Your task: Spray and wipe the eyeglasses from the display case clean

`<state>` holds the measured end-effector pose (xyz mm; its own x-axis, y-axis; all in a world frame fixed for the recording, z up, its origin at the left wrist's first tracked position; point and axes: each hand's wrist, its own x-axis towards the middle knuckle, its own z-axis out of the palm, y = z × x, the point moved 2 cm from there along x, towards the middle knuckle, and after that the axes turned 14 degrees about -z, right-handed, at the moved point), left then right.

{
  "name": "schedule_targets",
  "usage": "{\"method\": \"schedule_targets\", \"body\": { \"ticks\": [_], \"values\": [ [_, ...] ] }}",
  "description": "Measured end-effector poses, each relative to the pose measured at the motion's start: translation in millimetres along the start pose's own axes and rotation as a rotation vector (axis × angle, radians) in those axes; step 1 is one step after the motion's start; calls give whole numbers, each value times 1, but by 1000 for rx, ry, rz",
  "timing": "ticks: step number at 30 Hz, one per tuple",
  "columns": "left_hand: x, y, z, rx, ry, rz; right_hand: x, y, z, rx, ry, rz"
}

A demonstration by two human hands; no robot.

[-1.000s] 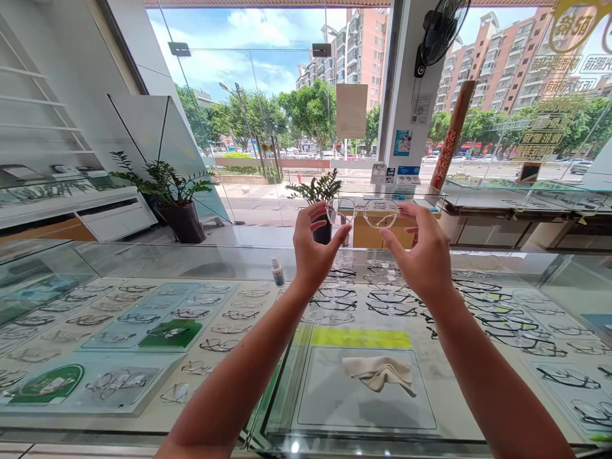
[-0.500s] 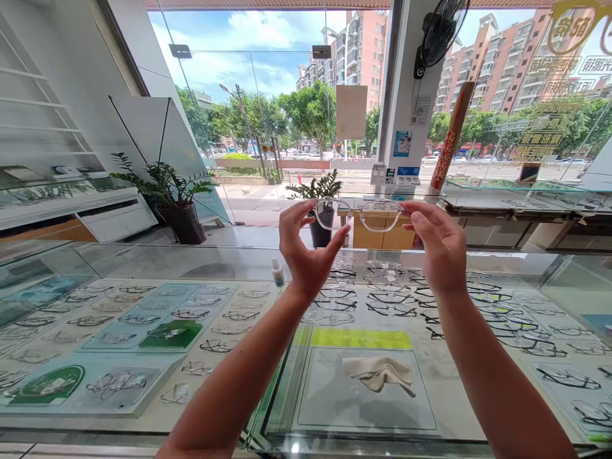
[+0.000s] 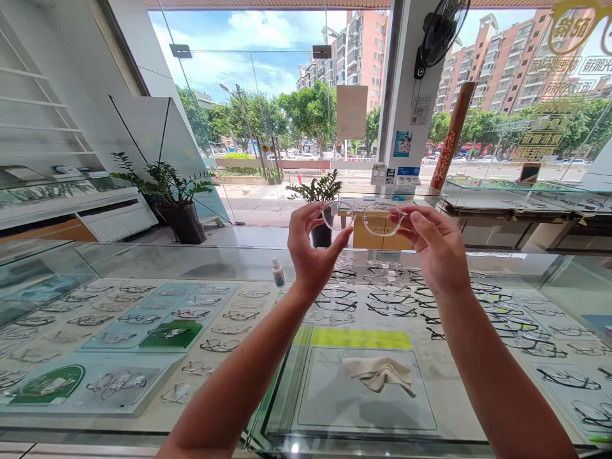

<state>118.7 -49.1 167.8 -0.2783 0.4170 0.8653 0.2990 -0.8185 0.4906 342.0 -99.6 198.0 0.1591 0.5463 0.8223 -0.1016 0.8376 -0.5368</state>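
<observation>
A pair of clear-framed eyeglasses [image 3: 382, 232] is held up in the air above the glass counter, lenses facing the window. My left hand [image 3: 313, 248] grips its left side, thumb near the lower rim of the left lens and fingers at the outer edge. With thumb and fingers pinched, my right hand [image 3: 440, 245] holds the right side near the hinge. Below the hands, a crumpled beige cleaning cloth [image 3: 380, 373] lies on a pale mat [image 3: 329, 408] on the countertop.
Rows of eyeglasses [image 3: 389, 309] lie inside the glass display case [image 3: 287, 408]. A small spray bottle [image 3: 278, 273] stands on the counter left of my hands. Potted plants [image 3: 182, 220], a yellow cabinet [image 3: 366, 239] and the glass shopfront are beyond.
Both hands have shifted slightly with the eyeglasses, which sit a little lower and to the right. The cloth and bottle stay in place.
</observation>
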Motion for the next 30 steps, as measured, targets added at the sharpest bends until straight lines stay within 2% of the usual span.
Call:
{"method": "schedule_targets", "body": {
  "ticks": [10, 17, 19, 21, 23, 25, 27, 30],
  "values": [
    [-1, -3, 2, -28, -21, -22, -1, -2, 4, 87, -3, 58],
    [-1, -6, 2, -17, -75, -24, 1, 2, 4, 40, -25, 56],
    [1, -3, 0, 14, -90, -12, 2, 0, 0, -31, -32, 16],
    [3, 2, -2, 81, -106, 25, 3, -4, -3, -191, -60, -99],
    [4, 10, -4, 153, -149, 99, 3, -10, -5, -393, -148, -245],
    [4, 19, -4, 200, -207, 185, 2, -12, -4, -550, -264, -328],
    [4, 26, -3, 221, -250, 259, 2, -11, -2, -623, -347, -335],
    [3, 32, -2, 251, -282, 323, 1, -6, -1, -631, -395, -282]
  ]
}}
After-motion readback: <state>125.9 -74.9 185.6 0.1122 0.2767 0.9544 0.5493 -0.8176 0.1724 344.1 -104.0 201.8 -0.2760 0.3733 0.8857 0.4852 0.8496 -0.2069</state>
